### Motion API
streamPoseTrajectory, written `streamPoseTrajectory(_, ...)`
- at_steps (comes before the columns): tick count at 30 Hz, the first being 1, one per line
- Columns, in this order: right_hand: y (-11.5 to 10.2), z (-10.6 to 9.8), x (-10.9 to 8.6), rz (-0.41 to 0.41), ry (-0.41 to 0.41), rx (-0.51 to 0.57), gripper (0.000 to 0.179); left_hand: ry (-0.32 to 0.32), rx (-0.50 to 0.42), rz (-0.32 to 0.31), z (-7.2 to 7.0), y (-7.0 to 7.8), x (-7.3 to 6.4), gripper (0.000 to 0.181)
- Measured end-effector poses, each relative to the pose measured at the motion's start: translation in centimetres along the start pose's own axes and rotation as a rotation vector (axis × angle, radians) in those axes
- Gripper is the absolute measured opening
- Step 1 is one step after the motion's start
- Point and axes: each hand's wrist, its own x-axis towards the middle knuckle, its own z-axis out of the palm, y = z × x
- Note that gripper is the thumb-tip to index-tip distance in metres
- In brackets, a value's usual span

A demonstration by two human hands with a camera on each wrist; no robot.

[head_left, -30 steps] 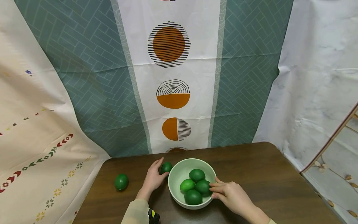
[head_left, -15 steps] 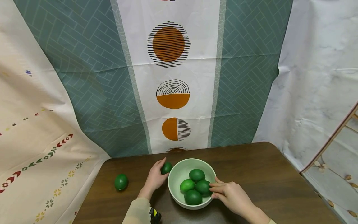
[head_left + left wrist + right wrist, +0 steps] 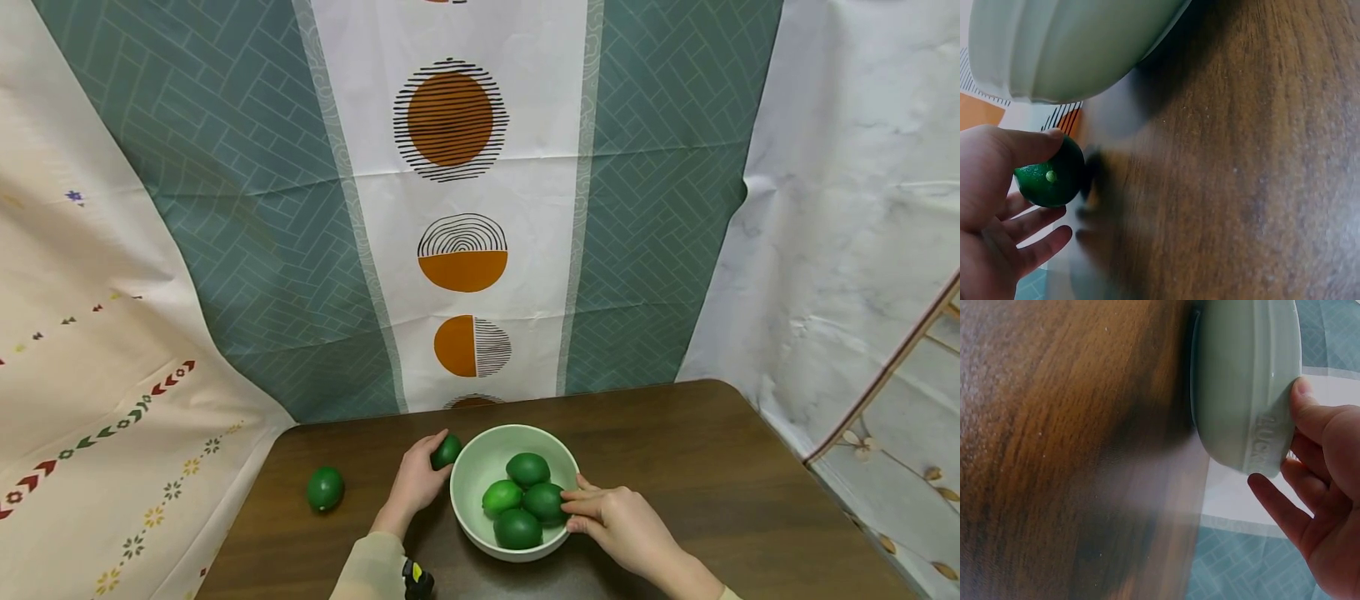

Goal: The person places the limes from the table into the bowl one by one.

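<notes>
Currently, nearest first: right hand [image 3: 626, 525] — thumb and fingers pinching the rim of a pale green bowl [image 3: 480, 471] at its right side. Bowl: upright on the brown wood-grain table [image 3: 675, 450], containing three dark green limes [image 3: 517, 529] and one bright green lime [image 3: 502, 497]. Outlying lime [image 3: 326, 489]: dark green, on the table, well apart from the bowl at its left, untouched. Left hand [image 3: 416, 482]: across the bowl from the right, thumb and fingers clasped about a held lime [image 3: 447, 450], dark green, just beside the bowl's far left rim; contact with the table uncertain. Step in hand, by judgement: grasping this lime while the bowl is steadied. Next move, likewise judged: a secure pinch — and a lift clear of the rim, should the bowl be its destination. Farthest: printed wall hanging [image 3: 663, 208], teal and white.
</notes>
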Motion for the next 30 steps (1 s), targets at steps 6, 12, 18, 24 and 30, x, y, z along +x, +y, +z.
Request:
streamPoseTrajectory(6,0.08,0.04,-0.03,-0.001,-0.001,-0.004,0.028,0.005,0.008,0.006,0.06,-0.03,0.01,0.064)
streamPoseTrajectory(12,0.11,0.04,-0.01,0.001,-0.004,0.002,0.028,0.005,0.008,-0.005,0.10,-0.04,-0.08,0.066)
streamPoseTrajectory(18,0.09,0.10,0.00,-0.004,0.005,0.000,0.028,0.014,0.011,-0.011,0.20,-0.16,-0.11,0.072)
streamPoseTrajectory(24,0.08,0.15,-0.02,-0.009,0.012,0.002,0.028,0.023,0.010,-0.011,0.25,-0.17,-0.22,0.071)
streamPoseTrajectory(30,0.17,0.18,-0.03,-0.013,0.009,0.006,0.027,0.036,0.016,-0.007,0.37,-0.33,-0.24,0.068)
